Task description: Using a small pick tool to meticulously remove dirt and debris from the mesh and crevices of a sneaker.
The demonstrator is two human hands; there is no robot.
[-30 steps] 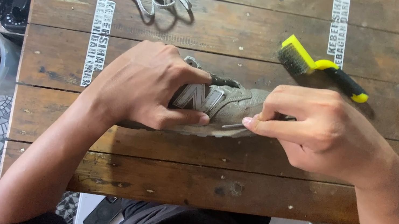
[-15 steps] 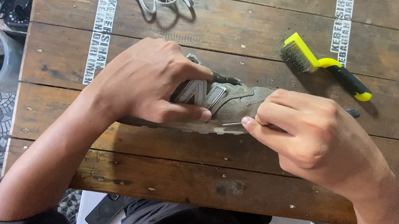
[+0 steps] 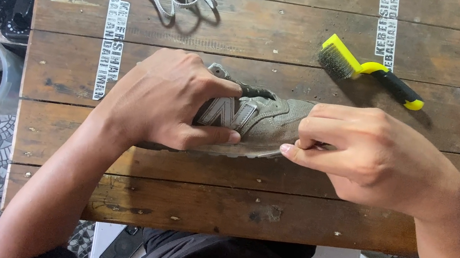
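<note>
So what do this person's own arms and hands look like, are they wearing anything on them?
The left hand and right hand are bare: no gloves, rings, watch or bands visible. Both forearms are uncovered, with no sleeve showing along them. Fingernails are short and unpainted.

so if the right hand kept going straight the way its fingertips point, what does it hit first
The right hand points left along the grey shoe, so it would likely meet the left hand's thumb clamped on the shoe's side first, though depth is hard to judge.

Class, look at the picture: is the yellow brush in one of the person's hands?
No. The brush lies alone on the table, apart from both hands, which are on the shoe.
</note>
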